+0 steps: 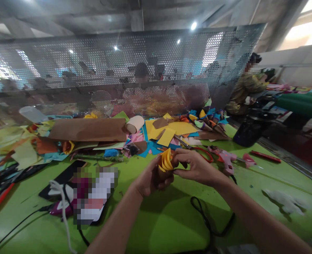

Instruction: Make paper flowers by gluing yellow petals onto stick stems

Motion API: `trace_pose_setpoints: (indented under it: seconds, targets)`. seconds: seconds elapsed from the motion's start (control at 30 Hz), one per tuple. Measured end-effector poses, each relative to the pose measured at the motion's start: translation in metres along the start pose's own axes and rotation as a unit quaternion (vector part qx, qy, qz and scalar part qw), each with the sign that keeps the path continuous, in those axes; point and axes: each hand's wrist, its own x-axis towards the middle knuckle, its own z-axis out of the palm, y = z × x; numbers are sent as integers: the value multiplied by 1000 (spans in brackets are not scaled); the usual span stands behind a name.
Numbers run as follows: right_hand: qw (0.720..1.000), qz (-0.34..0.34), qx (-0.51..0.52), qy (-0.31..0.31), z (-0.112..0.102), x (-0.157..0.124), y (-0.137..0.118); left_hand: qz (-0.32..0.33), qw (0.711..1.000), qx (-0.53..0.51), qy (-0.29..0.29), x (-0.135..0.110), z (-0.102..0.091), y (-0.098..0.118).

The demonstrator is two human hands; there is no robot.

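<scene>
My left hand (153,179) is wrapped round a small brown paper cone with pleated yellow paper (166,160) on it. From the right, my right hand (194,165) reaches to the same piece, fingers bent and closed at its brown edge. Exactly what the right fingertips pinch is partly hidden. Behind the hands lie loose yellow paper (166,137) and a pair of scissors with red handles (207,154). A pink glue gun (226,158) rests on the table to the right of my right hand.
Brown paper (88,129), a paper roll (135,124) and several finished-looking cones (207,118) line the back. A phone (99,197) and cables lie left. A black bin-like container (248,130), a red pen (265,156) and a seated person (247,86) are right. A perforated metal screen (105,74) stands behind.
</scene>
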Motion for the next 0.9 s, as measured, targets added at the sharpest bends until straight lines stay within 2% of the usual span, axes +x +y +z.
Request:
trace_pose_setpoints:
  seconds: [0.2, 0.47, 0.73, 0.9]
  targets:
    - [998, 13, 53, 6, -6, -2, 1, 28, 999, 3, 20, -3, 3, 1]
    - [988, 69, 97, 95, -5, -7, 15, 69, 995, 4, 66, -3, -2, 0]
    - [981, 79, 136, 110, -5, -12, 20, 127, 987, 39, 86, -4, -3, -4]
    - [984, 78, 126, 98, -8, -14, 20, 127, 982, 79, 116, -4, -5, -6]
